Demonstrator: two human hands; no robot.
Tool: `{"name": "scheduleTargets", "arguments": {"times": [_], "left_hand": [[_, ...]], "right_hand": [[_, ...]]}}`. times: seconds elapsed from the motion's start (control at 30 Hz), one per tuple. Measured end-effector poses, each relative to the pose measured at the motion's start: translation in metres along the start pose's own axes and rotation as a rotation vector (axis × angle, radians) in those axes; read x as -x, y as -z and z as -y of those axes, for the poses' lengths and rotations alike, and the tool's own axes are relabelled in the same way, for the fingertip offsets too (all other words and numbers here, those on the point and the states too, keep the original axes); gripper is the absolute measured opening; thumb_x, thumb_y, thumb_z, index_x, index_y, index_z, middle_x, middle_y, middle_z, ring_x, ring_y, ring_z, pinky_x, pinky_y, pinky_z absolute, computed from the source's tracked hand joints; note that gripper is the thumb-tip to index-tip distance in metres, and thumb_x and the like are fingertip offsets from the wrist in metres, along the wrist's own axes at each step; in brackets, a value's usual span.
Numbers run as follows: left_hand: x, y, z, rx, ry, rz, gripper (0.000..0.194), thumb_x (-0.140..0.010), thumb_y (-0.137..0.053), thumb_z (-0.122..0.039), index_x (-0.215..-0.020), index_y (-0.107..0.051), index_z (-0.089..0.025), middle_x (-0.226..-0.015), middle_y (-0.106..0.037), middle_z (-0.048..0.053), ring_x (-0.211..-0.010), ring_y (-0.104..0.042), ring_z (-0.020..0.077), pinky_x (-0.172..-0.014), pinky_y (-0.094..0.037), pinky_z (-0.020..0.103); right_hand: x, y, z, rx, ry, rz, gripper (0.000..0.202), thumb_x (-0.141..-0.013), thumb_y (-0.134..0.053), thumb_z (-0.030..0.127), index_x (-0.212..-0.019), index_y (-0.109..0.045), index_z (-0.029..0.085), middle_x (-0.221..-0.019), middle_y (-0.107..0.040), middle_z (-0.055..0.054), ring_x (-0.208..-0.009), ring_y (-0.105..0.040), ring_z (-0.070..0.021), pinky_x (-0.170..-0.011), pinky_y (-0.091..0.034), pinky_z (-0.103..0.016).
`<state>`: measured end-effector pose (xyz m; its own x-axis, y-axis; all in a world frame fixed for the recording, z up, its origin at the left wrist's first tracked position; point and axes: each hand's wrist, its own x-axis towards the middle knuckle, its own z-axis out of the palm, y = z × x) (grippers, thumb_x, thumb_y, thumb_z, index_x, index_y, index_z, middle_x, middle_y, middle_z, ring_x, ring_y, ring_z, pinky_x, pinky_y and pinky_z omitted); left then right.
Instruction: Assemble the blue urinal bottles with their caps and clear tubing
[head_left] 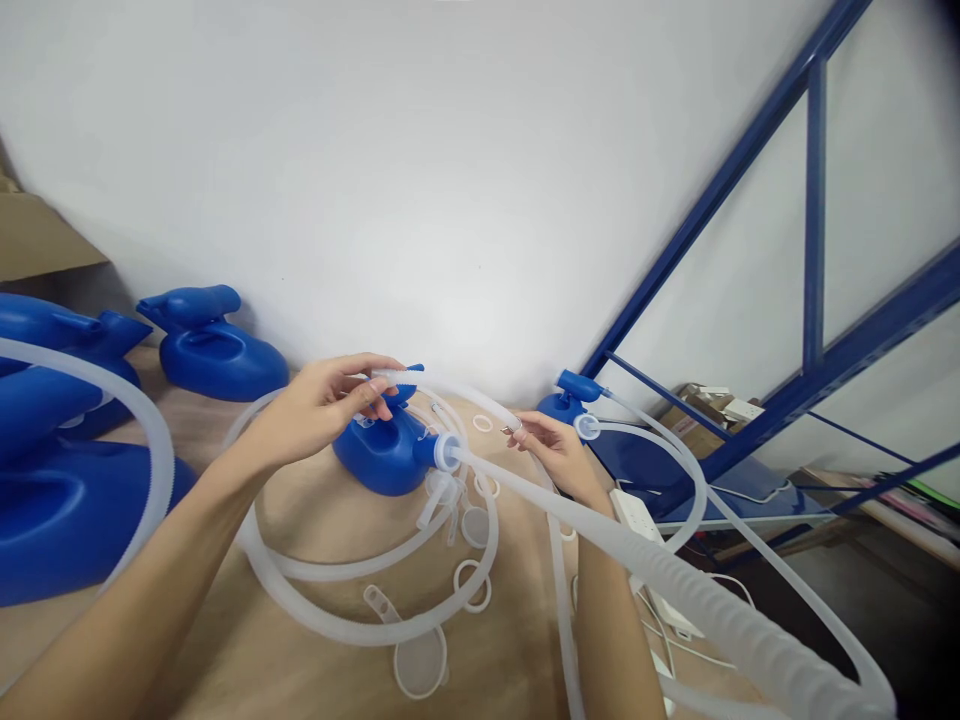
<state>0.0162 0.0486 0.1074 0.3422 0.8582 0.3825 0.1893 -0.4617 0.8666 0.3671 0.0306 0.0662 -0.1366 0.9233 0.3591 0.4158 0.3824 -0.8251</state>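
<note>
A translucent ribbed hose [461, 388] arches between my two hands above the table. My left hand [341, 405] is closed on one part of it, pinching it between thumb and fingers. My right hand [553, 448] grips the hose farther right, where a small shiny metal piece shows at the fingertips; I cannot tell exactly what it is. Just below and between the hands sits a blue plastic urinal bottle [386, 455] with a white ring cap [448, 452] on its mouth. Another translucent hose [600, 535] runs from that cap toward the lower right.
More blue bottles [221, 355] stand on the left, and another blue bottle [564, 405] is at the right. Coiled hose, round caps [420, 660] and white rings [472, 585] lie on the brown table [300, 640]. A power strip [637, 515], cables and a blue metal frame [814, 220] are on the right.
</note>
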Motion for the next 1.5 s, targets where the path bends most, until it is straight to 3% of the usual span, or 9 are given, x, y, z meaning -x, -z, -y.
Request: {"name": "scheduleTargets", "arguments": {"times": [0.17,0.33,0.53,0.7,0.8,0.87,1.07,1.33,1.5], "left_hand": [[0.001,-0.006,-0.001,-0.063,-0.018,0.127,0.049,-0.091,-0.061,-0.056,-0.122,-0.074,-0.02,-0.081,-0.079,0.007,-0.08,-0.075,0.0265,-0.073,-0.061,0.037],[0.007,-0.047,-0.005,-0.102,-0.099,0.287,0.039,-0.092,-0.062,-0.042,-0.123,-0.076,-0.023,-0.091,-0.081,0.004,-0.075,-0.074,0.0209,-0.069,-0.058,0.03],[0.007,-0.084,0.007,-0.063,-0.155,0.127,0.041,-0.091,-0.068,-0.045,-0.126,-0.071,-0.025,-0.09,-0.079,0.001,-0.073,-0.072,0.0184,-0.07,-0.057,0.028],[-0.001,-0.057,0.014,-0.314,-0.206,-0.084,0.04,-0.092,-0.064,-0.055,-0.115,-0.072,-0.022,-0.109,-0.078,0.008,-0.095,-0.073,0.0257,-0.089,-0.057,0.037],[-0.012,-0.033,0.032,-0.562,-0.141,-0.365,0.056,-0.094,-0.057,-0.059,-0.135,-0.062,-0.021,-0.137,-0.067,0.014,-0.13,-0.059,0.0347,-0.113,-0.043,0.047],[-0.02,-0.021,0.052,-0.625,-0.009,-0.401,0.077,-0.089,-0.057,-0.067,-0.147,-0.052,-0.016,-0.149,-0.056,0.02,-0.141,-0.048,0.0413,-0.117,-0.036,0.053],[-0.034,-0.014,0.099,-0.384,0.167,-0.2,0.072,-0.081,-0.062,-0.072,-0.127,-0.062,-0.017,-0.125,-0.072,0.014,-0.114,-0.066,0.0349,-0.099,-0.049,0.044],[-0.027,0.016,0.087,-0.244,0.038,0.132,0.066,-0.077,-0.074,-0.067,-0.123,-0.069,-0.02,-0.117,-0.075,0.007,-0.101,-0.069,0.0281,-0.088,-0.054,0.035],[-0.023,0.017,0.08,-0.284,0.007,0.197,0.063,-0.075,-0.075,-0.066,-0.121,-0.072,-0.023,-0.116,-0.076,0.007,-0.102,-0.069,0.0289,-0.09,-0.056,0.036]], "right_hand": [[-0.001,-0.019,0.009,0.137,0.119,-0.028,0.028,-0.086,-0.078,0.048,-0.103,-0.079,0.026,-0.106,-0.08,-0.007,-0.088,-0.074,-0.0233,-0.081,-0.059,-0.036],[0.002,-0.043,0.033,0.192,0.24,0.022,0.029,-0.09,-0.074,0.053,-0.105,-0.08,0.029,-0.108,-0.08,-0.007,-0.103,-0.074,-0.0277,-0.093,-0.058,-0.041],[0.01,-0.037,0.042,0.227,0.253,0.075,0.037,-0.095,-0.065,0.057,-0.116,-0.078,0.029,-0.113,-0.079,-0.007,-0.104,-0.073,-0.0263,-0.085,-0.059,-0.036],[0.003,-0.032,0.028,0.421,0.244,0.07,0.037,-0.099,-0.059,0.055,-0.117,-0.078,0.029,-0.11,-0.079,-0.008,-0.096,-0.073,-0.0262,-0.076,-0.056,-0.036],[-0.002,-0.034,0.019,0.457,0.213,0.064,0.035,-0.102,-0.056,0.05,-0.122,-0.077,0.03,-0.111,-0.078,-0.007,-0.095,-0.073,-0.0255,-0.078,-0.055,-0.037],[-0.004,-0.037,0.015,0.457,0.189,0.061,0.034,-0.103,-0.055,0.047,-0.123,-0.076,0.031,-0.113,-0.079,-0.007,-0.099,-0.072,-0.0261,-0.084,-0.054,-0.039],[-0.007,-0.042,0.01,0.391,0.163,0.038,0.03,-0.104,-0.055,0.044,-0.12,-0.077,0.031,-0.122,-0.077,-0.005,-0.111,-0.07,-0.0259,-0.095,-0.053,-0.039],[-0.014,-0.033,-0.007,0.269,0.1,-0.099,0.03,-0.102,-0.057,0.045,-0.113,-0.077,0.026,-0.116,-0.077,-0.008,-0.108,-0.069,-0.0249,-0.096,-0.053,-0.039],[-0.021,-0.055,-0.004,0.257,0.117,-0.092,0.031,-0.101,-0.057,0.045,-0.111,-0.078,0.025,-0.115,-0.077,-0.008,-0.109,-0.069,-0.0258,-0.095,-0.053,-0.039]]}}
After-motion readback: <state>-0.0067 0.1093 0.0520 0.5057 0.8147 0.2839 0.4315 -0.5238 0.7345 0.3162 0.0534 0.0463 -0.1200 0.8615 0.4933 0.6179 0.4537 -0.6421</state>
